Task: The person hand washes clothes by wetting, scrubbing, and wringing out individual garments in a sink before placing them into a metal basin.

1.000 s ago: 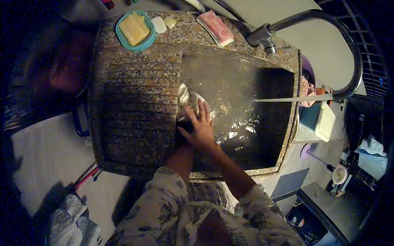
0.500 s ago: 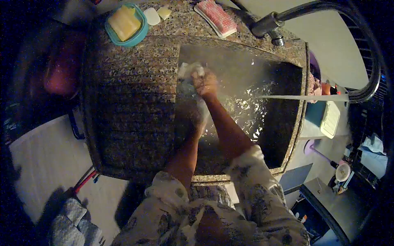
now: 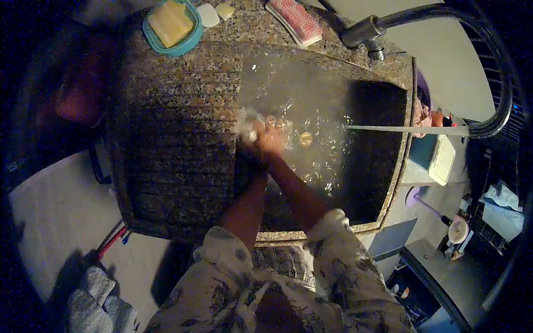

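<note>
A stone sink (image 3: 397, 183) holds cloudy, rippling water (image 3: 300, 89), and a stream from the curved metal tap (image 3: 502, 105) runs into it. My right hand (image 3: 269, 139), blurred by motion, is closed on a pale wet cloth (image 3: 247, 125) at the basin's left wall. My left forearm reaches in beside it; the left hand is hidden under the right hand and the water.
Along the back rim are a teal dish (image 3: 194, 36) with a yellow bar (image 3: 170, 23), small pale pieces (image 3: 209, 15) and a pink brush (image 3: 297, 21). The ribbed drainboard (image 3: 177, 127) lies left. A lidded container (image 3: 442, 160) stands right of the sink.
Since a second ago, my right hand has gone from spread on the cloth to closed on it, moving up the basin and back down. The view has shifted slightly.
</note>
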